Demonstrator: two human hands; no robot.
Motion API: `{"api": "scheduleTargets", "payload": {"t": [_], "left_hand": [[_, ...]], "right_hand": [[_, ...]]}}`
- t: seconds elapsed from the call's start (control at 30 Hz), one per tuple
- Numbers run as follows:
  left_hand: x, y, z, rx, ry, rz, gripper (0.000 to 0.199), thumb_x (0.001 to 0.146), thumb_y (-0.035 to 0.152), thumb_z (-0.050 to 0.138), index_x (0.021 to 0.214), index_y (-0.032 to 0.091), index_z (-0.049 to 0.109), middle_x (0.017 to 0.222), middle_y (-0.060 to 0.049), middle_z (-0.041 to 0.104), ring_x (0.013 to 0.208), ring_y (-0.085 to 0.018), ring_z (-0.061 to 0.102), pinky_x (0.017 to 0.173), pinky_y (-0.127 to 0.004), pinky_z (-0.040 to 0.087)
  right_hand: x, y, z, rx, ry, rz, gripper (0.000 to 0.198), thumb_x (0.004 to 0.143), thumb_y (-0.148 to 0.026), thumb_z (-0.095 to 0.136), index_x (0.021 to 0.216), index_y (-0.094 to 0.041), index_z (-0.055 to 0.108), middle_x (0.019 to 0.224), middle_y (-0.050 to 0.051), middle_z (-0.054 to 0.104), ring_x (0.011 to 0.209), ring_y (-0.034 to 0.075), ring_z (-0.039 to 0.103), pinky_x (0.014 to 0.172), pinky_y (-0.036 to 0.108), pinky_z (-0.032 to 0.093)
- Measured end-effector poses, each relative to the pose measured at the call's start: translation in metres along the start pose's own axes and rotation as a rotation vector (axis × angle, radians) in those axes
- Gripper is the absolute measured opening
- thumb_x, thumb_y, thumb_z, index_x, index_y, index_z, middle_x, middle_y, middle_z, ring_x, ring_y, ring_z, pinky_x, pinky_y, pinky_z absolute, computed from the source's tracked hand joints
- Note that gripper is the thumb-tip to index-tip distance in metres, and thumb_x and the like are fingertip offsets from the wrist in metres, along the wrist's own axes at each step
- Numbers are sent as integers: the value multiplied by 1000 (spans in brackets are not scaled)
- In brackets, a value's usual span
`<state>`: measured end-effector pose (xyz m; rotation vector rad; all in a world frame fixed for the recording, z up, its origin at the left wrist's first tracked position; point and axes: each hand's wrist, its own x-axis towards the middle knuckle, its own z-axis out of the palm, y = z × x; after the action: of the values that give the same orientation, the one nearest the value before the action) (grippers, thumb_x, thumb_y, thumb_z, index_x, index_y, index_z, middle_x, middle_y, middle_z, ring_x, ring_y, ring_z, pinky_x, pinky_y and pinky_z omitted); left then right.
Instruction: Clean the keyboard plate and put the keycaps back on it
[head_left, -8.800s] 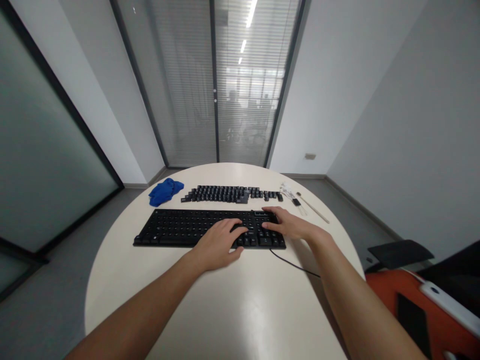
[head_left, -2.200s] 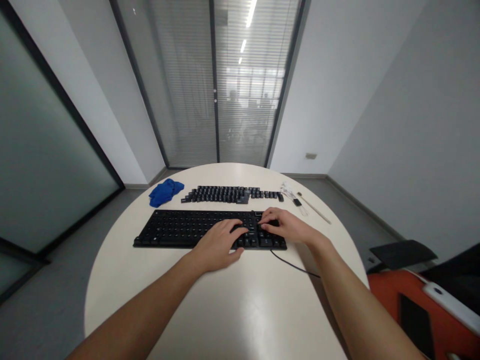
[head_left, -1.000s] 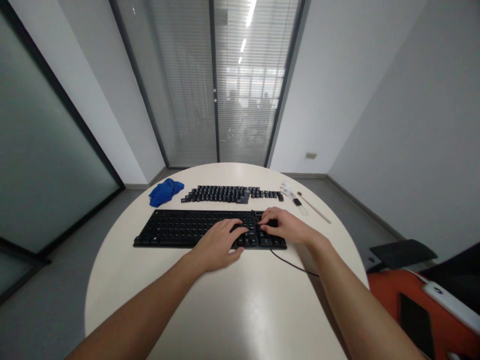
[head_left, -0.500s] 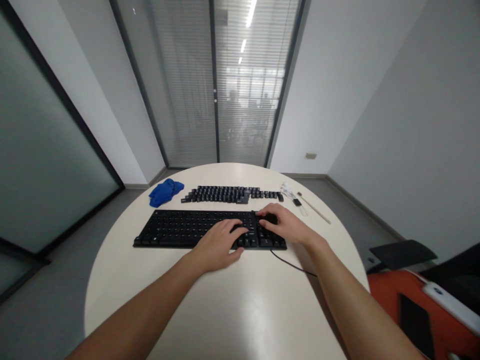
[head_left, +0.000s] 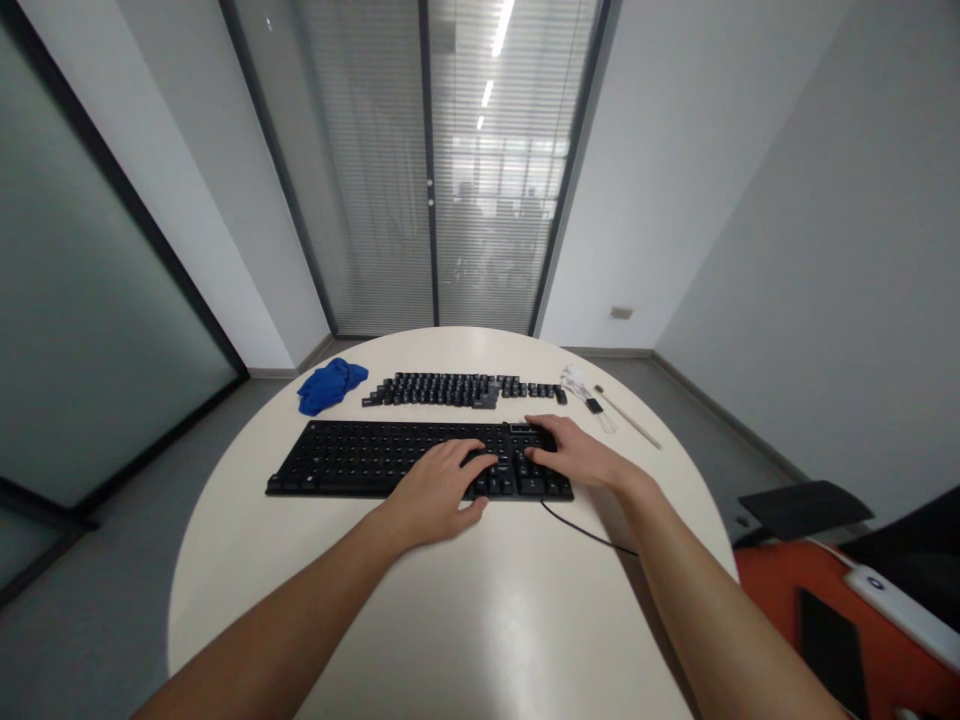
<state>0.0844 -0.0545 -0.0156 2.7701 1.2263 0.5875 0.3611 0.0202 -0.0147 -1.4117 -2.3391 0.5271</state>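
Observation:
A black keyboard (head_left: 360, 455) lies on the round table, most of its left and middle part stripped of keycaps. Keys still sit on the number pad (head_left: 532, 484) at its right end. My left hand (head_left: 439, 490) rests over the right-middle part of the keyboard, fingers apart and thumb near the front edge. Over the number pad is my right hand (head_left: 574, 450), its thumb and fingers spread, with some fingers hidden from view. Neither hand shows anything held. Behind the keyboard, loose black keycaps (head_left: 439, 388) stand in rows.
A crumpled blue cloth (head_left: 330, 385) lies at the back left of the table (head_left: 420, 630). To the back right are a thin brush (head_left: 630, 417) and a wire keycap puller (head_left: 596, 407). A cable (head_left: 589, 535) runs off the keyboard's front. An orange chair (head_left: 780, 580) stands at right.
My right hand has shifted slightly right over the number pad, uncovering the keyboard's upper right strip. My left hand has stayed in place.

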Motion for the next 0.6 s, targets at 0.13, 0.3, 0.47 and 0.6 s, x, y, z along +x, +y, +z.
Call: {"api": "scheduleTargets", "payload": {"t": [0.13, 0.3, 0.47, 0.6], "left_hand": [[2, 4, 0, 27, 26, 5, 61, 86, 31, 65, 144, 23, 48, 140, -11, 52, 129, -30, 48, 113, -50, 38], [7, 13, 4, 69, 35, 29, 64, 89, 38, 65, 148, 26, 44, 144, -12, 49, 133, -31, 45, 115, -51, 35], [12, 22, 12, 67, 14, 39, 65, 90, 47, 62, 149, 28, 42, 149, -11, 47, 138, -31, 41, 117, -53, 31], [13, 24, 15, 62, 15, 18, 65, 91, 48, 61, 150, 27, 42, 150, -11, 47, 140, -31, 40, 119, -53, 27]], "right_hand": [[1, 1, 2, 1, -20, 5, 68, 87, -46, 61, 145, -12, 51, 144, 19, 54, 133, 34, 49, 116, 51, 35], [1, -2, 1, 16, -17, 6, 65, 87, -46, 61, 142, -13, 53, 142, 18, 56, 131, 34, 50, 115, 51, 36], [0, -6, 0, 29, -20, 27, 64, 87, -47, 62, 141, -15, 53, 141, 17, 56, 132, 33, 50, 115, 50, 36], [1, -8, -1, 33, -36, 41, 66, 86, -45, 61, 141, -11, 52, 142, 18, 55, 132, 33, 49, 115, 49, 35]]}}
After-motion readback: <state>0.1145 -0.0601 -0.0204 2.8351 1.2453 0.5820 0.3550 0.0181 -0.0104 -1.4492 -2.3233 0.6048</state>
